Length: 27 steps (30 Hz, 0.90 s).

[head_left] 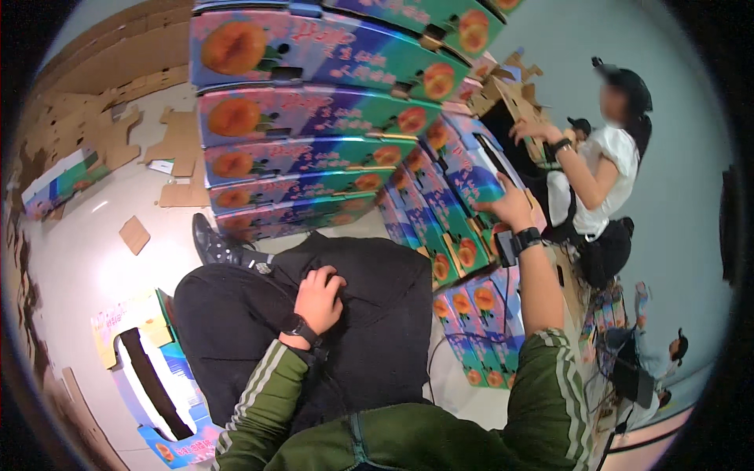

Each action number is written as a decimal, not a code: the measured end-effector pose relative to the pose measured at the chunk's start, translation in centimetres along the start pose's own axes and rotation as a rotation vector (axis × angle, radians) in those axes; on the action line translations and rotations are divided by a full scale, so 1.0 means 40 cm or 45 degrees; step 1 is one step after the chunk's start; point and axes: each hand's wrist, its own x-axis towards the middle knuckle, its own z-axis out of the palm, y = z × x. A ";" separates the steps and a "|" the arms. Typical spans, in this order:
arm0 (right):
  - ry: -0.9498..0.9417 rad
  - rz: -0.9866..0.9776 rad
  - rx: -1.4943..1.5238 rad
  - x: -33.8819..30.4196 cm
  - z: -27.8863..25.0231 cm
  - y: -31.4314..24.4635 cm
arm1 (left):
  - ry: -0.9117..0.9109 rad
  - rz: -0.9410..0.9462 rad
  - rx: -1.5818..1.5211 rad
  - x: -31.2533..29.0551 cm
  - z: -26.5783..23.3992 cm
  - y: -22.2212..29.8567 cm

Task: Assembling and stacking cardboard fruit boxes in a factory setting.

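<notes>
My left hand point(318, 302) lies on my black-trousered leg with its fingers loosely bent and apart, holding nothing. To the right, my right hand point(509, 206) grips the upper edge of a fruit carton point(469, 169), thumb against its printed face. Part of that grip is hidden from view. The carton is pink, blue and green with a picture of a round fruit, and it tops a leaning stack of similar cartons point(440, 206). Straight ahead rises a tall stack of matching cartons point(314, 118).
Loose brown cardboard point(102, 137) lies at the far left. An open carton point(149, 385) sits on the floor at lower left. More cartons point(483, 330) stand below my right forearm. A co-worker in a white top point(601, 169) handles cardboard at right; others are farther back.
</notes>
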 end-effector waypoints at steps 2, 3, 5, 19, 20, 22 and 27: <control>0.009 0.093 -0.171 0.032 0.064 -0.038 | -0.016 -0.010 0.022 -0.008 0.003 -0.005; 0.009 0.080 -0.165 0.044 0.076 -0.033 | -0.032 -0.015 0.018 -0.007 0.002 -0.005; -0.028 0.027 -0.160 0.053 0.076 -0.013 | -0.032 -0.022 -0.004 -0.005 0.004 0.001; 0.006 -0.021 -0.370 0.018 0.080 -0.025 | -0.021 -0.078 0.003 0.034 0.004 -0.002; 0.034 -0.020 -0.392 0.013 0.084 -0.027 | -0.020 -0.084 0.004 0.032 0.004 -0.001; 0.187 -0.099 -0.434 -0.015 0.100 -0.034 | -0.028 -0.090 0.000 0.030 0.004 0.002; 0.575 -0.353 0.301 -0.252 0.105 -0.138 | -0.010 -0.103 0.008 0.025 0.004 -0.001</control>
